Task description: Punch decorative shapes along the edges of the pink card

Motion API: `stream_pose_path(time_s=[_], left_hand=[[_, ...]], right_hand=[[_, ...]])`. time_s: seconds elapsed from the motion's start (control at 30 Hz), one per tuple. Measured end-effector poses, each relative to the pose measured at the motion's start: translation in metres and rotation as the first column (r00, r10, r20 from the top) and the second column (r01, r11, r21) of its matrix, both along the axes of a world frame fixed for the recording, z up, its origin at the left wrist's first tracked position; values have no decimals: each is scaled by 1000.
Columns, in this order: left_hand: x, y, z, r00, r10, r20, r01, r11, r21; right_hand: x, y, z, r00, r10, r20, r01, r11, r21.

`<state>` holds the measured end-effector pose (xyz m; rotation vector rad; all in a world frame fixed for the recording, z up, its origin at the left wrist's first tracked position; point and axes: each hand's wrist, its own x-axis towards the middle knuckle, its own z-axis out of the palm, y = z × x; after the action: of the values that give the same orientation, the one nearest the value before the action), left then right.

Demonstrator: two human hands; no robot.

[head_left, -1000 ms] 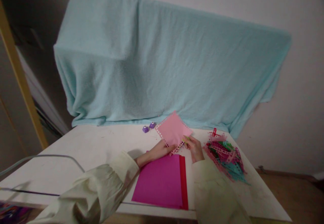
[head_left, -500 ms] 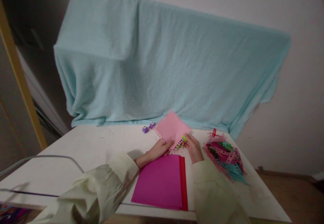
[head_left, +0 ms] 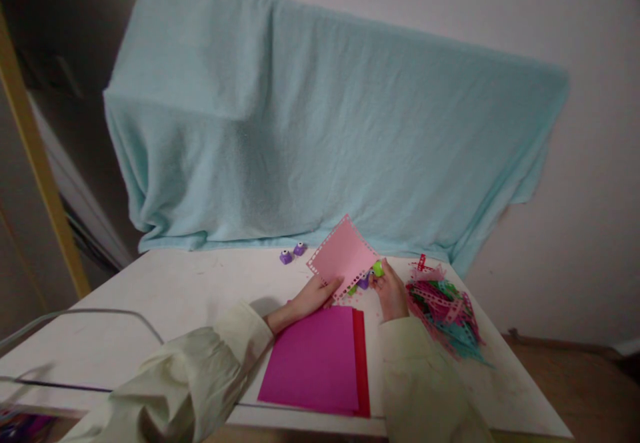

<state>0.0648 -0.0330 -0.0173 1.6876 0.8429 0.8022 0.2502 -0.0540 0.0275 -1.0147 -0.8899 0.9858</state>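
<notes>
My left hand pinches the lower corner of a pink sheet of paper, tilted up above the table. Rows of small punched holes run along the sheet's edges. In my right hand, thumb and fingers close round a small green craft punch at the sheet's right corner. Just left of those fingers, a purple craft punch shows below the paper, partly hidden. Under my left wrist lies a stack of magenta paper, with red paper sticking out on its right side.
Two purple craft punches stand at the back of the white table. A heap of punched paper strips lies on the right. A light blue towel hangs behind. A grey cable crosses the left side.
The green punch and my right hand have shifted right, away from the lower edge toward the right corner. The pink sheet has turned slightly, and a purple punch beneath it has come into view.
</notes>
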Motion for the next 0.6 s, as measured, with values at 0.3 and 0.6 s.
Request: stream_pose_path(time_s=[0.3, 0.6], left_hand=[[1, 4, -7, 1000, 30, 7, -30, 1000, 7], [1, 6, -6, 992, 125, 13, -125, 992, 11]], right_hand=[[-2, -8, 5, 996, 29, 84, -36, 996, 87], [6, -3, 1, 984, 97, 149, -110, 990, 87]])
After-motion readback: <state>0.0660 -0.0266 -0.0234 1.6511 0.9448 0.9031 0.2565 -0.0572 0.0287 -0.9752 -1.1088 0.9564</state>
